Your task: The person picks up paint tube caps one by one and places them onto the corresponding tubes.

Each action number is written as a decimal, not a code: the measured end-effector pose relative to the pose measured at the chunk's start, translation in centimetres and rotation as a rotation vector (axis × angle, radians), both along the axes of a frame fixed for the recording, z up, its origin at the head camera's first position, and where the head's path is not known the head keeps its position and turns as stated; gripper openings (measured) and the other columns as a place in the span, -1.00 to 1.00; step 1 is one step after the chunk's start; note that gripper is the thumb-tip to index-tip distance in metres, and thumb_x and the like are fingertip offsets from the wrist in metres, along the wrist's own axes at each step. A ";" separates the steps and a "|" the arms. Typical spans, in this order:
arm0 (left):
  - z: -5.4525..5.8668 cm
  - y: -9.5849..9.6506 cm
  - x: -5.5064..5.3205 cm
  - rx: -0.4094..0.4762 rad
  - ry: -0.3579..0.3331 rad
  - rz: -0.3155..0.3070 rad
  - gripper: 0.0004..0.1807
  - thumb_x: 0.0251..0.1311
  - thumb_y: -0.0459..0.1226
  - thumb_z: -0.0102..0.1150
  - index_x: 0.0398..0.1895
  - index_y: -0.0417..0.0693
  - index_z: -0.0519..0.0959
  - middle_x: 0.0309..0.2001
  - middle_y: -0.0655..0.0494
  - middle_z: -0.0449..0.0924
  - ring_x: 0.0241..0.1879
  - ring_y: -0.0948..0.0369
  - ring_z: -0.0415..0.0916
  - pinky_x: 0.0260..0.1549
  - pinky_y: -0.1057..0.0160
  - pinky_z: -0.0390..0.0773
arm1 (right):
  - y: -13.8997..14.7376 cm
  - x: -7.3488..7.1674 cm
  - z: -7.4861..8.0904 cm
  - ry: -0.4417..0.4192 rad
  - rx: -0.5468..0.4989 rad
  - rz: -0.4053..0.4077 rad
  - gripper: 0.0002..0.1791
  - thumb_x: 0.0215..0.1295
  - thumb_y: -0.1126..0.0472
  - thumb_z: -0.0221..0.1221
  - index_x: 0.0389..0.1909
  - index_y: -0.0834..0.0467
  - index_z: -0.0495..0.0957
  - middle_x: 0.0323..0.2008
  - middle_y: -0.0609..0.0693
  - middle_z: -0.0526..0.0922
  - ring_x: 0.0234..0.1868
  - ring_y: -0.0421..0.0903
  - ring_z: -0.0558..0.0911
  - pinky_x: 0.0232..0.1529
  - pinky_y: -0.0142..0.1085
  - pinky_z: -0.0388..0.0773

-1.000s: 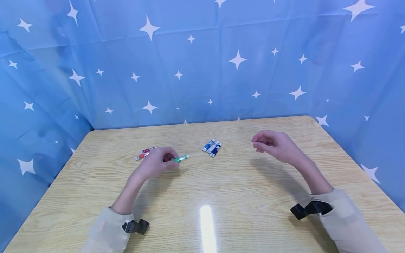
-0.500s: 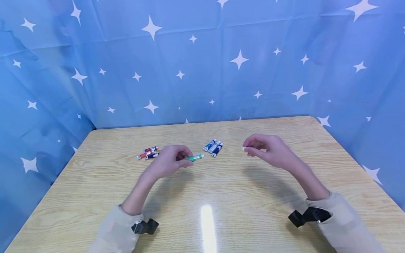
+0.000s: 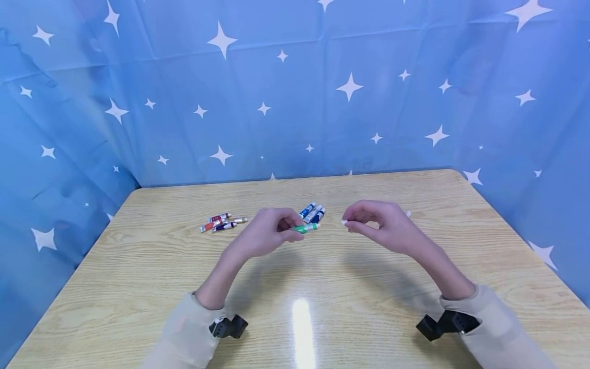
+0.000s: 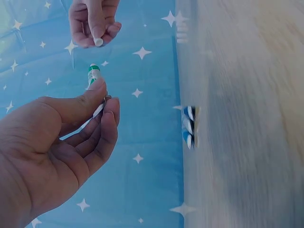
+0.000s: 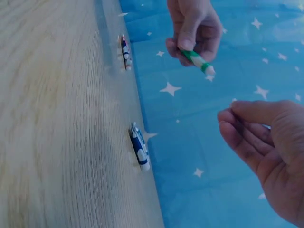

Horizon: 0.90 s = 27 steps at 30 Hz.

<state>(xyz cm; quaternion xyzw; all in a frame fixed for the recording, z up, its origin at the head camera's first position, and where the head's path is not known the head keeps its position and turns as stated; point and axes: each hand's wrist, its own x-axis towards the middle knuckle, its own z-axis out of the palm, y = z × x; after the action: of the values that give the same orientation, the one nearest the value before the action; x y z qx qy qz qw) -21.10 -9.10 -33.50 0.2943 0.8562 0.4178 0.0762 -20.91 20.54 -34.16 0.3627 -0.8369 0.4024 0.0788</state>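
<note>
Green paint tube [image 3: 310, 228]: up off the table [image 3: 138, 297], middle of scene, tip pointing right, just nearer than the blue-and-white trio [image 3: 313, 213]. Pinched at the rear between thumb and fingers of the left hand [image 3: 271, 230]. Facing from the right, near but not touching: right hand [image 3: 387, 225], thumb and fingertips pinching a small white piece [image 3: 344, 222]. Probably a cap, too small to be sure.

Risks, my read: dropping the white piece, being tiny and held at the fingertips only. Pivot of the tube if pushed at the tip, because of the rear hold. Paint squeezed out by too hard a pinch, if uncapped; can't confirm.

Counts. Tubes: eight visible. One green in hand; three side by side, far middle; four clustered far left: red tube [image 3: 220, 218], orange tube [image 3: 207, 227], navy tube [image 3: 223, 227], pale tube [image 3: 240, 220]. White bits: one pinched, plus one white item [image 3: 408, 213] far right, can't identify. Hands: two. Wrist cameras [image 3: 237, 326]: two.
</note>
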 end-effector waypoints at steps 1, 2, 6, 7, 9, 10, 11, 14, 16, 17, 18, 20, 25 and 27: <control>0.1 0.2 0.0 0.003 0.002 -0.005 -0.90 0.29 -0.33 0.33 -0.17 -0.13 0.65 -0.38 0.16 0.62 -0.42 0.25 0.57 -0.40 0.28 0.58 | -0.1 0.1 0.0 -0.002 -0.003 0.003 -0.82 0.31 0.41 0.30 -0.14 0.12 0.66 -0.26 -0.13 0.73 -0.30 -0.22 0.70 -0.20 -0.36 0.65; 0.1 0.4 0.0 0.005 0.003 -0.010 -0.90 0.29 -0.33 0.33 -0.17 -0.14 0.65 -0.38 0.16 0.62 -0.42 0.26 0.56 -0.39 0.29 0.58 | -0.2 0.1 0.1 -0.003 -0.006 0.006 -0.82 0.31 0.41 0.30 -0.13 0.12 0.66 -0.25 -0.11 0.73 -0.29 -0.23 0.70 -0.19 -0.36 0.65; 0.2 1.3 -0.2 0.007 0.007 -0.021 -0.91 0.29 -0.33 0.34 -0.19 -0.12 0.65 -0.38 0.16 0.61 -0.42 0.23 0.55 -0.41 0.31 0.56 | -0.3 0.2 0.0 -0.005 -0.030 0.023 -0.81 0.30 0.43 0.30 -0.13 0.14 0.65 -0.25 -0.04 0.73 -0.29 -0.21 0.70 -0.15 -0.38 0.64; 0.2 1.4 -0.2 0.010 0.006 -0.025 -0.91 0.29 -0.33 0.34 -0.20 -0.12 0.65 -0.38 0.16 0.61 -0.41 0.21 0.55 -0.41 0.31 0.56 | -0.3 0.2 0.0 -0.003 -0.039 0.029 -0.80 0.29 0.44 0.30 -0.13 0.15 0.64 -0.26 -0.02 0.73 -0.29 -0.19 0.71 -0.15 -0.38 0.64; 0.3 1.8 -0.3 0.016 0.004 -0.033 -0.93 0.29 -0.33 0.34 -0.22 -0.11 0.64 -0.39 0.16 0.61 -0.42 0.20 0.56 -0.43 0.32 0.54 | -0.4 0.1 -0.1 0.003 -0.056 0.041 -0.80 0.29 0.45 0.29 -0.12 0.16 0.64 -0.26 0.02 0.72 -0.29 -0.15 0.71 -0.14 -0.37 0.65; 0.4 2.0 -0.3 0.020 0.002 -0.038 -0.93 0.29 -0.33 0.34 -0.22 -0.11 0.65 -0.39 0.16 0.62 -0.42 0.20 0.56 -0.43 0.32 0.54 | -0.4 0.1 -0.1 0.005 -0.063 0.046 -0.80 0.29 0.45 0.30 -0.12 0.16 0.64 -0.26 0.02 0.72 -0.30 -0.14 0.71 -0.15 -0.37 0.65; 0.4 2.2 -0.3 0.024 -0.002 -0.040 -0.93 0.28 -0.33 0.34 -0.23 -0.11 0.65 -0.39 0.15 0.62 -0.43 0.20 0.55 -0.43 0.33 0.54 | -0.4 0.1 -0.2 0.008 -0.070 0.050 -0.80 0.29 0.45 0.30 -0.13 0.16 0.64 -0.26 0.03 0.72 -0.30 -0.14 0.70 -0.15 -0.35 0.66; 0.4 2.6 -0.4 0.034 -0.014 -0.050 -0.92 0.27 -0.35 0.35 -0.23 -0.13 0.64 -0.39 0.15 0.62 -0.43 0.24 0.56 -0.42 0.33 0.56 | -0.6 0.2 -0.3 0.006 -0.088 0.061 -0.81 0.29 0.45 0.30 -0.13 0.17 0.64 -0.26 0.01 0.71 -0.31 -0.16 0.70 -0.17 -0.35 0.66; 0.3 2.8 -0.4 0.038 -0.019 -0.055 -0.92 0.27 -0.35 0.35 -0.23 -0.13 0.65 -0.39 0.14 0.62 -0.43 0.25 0.56 -0.42 0.34 0.56 | -0.7 0.2 -0.4 0.000 -0.099 0.066 -0.81 0.29 0.45 0.30 -0.14 0.17 0.64 -0.27 0.02 0.71 -0.32 -0.18 0.69 -0.19 -0.35 0.66; 0.3 2.8 -0.4 0.041 -0.023 -0.056 -0.92 0.27 -0.35 0.35 -0.23 -0.13 0.65 -0.39 0.14 0.62 -0.43 0.25 0.56 -0.42 0.34 0.56 | -0.7 0.2 -0.4 -0.002 -0.107 0.072 -0.81 0.28 0.45 0.30 -0.14 0.17 0.64 -0.27 0.03 0.71 -0.32 -0.18 0.69 -0.20 -0.34 0.67; 0.3 2.8 -0.4 0.042 -0.024 -0.059 -0.92 0.27 -0.35 0.35 -0.23 -0.13 0.65 -0.39 0.14 0.62 -0.43 0.26 0.57 -0.42 0.34 0.56 | -0.8 0.2 -0.4 -0.005 -0.114 0.076 -0.81 0.28 0.45 0.30 -0.14 0.18 0.64 -0.27 0.05 0.71 -0.32 -0.18 0.69 -0.20 -0.35 0.66; 0.2 2.9 -0.4 0.050 -0.025 -0.064 -0.92 0.26 -0.35 0.36 -0.23 -0.14 0.65 -0.40 0.14 0.62 -0.44 0.26 0.57 -0.42 0.34 0.56 | -0.8 0.2 -0.5 -0.010 -0.124 0.084 -0.80 0.28 0.47 0.29 -0.14 0.18 0.64 -0.28 0.08 0.71 -0.33 -0.17 0.70 -0.21 -0.34 0.67; 0.1 2.9 -0.3 0.068 -0.028 -0.075 -0.92 0.26 -0.36 0.35 -0.23 -0.15 0.65 -0.40 0.13 0.63 -0.44 0.25 0.60 -0.42 0.33 0.58 | -1.0 0.2 -0.5 -0.016 -0.127 0.084 -0.78 0.27 0.50 0.29 -0.13 0.19 0.64 -0.29 -0.01 0.71 -0.34 -0.18 0.70 -0.22 -0.35 0.66; 0.0 3.0 -0.3 0.072 -0.028 -0.075 -0.92 0.26 -0.36 0.36 -0.23 -0.15 0.65 -0.40 0.13 0.63 -0.44 0.25 0.60 -0.42 0.33 0.58 | -1.0 0.2 -0.5 -0.016 -0.127 0.082 -0.77 0.26 0.51 0.28 -0.14 0.19 0.64 -0.30 -0.08 0.71 -0.34 -0.18 0.70 -0.23 -0.36 0.66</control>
<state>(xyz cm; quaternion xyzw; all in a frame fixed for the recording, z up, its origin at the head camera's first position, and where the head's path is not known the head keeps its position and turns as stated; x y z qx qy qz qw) -21.41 -6.11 -33.47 0.3230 0.8278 0.4492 0.0934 -20.67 19.56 -34.64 0.3875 -0.7948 0.4604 0.0785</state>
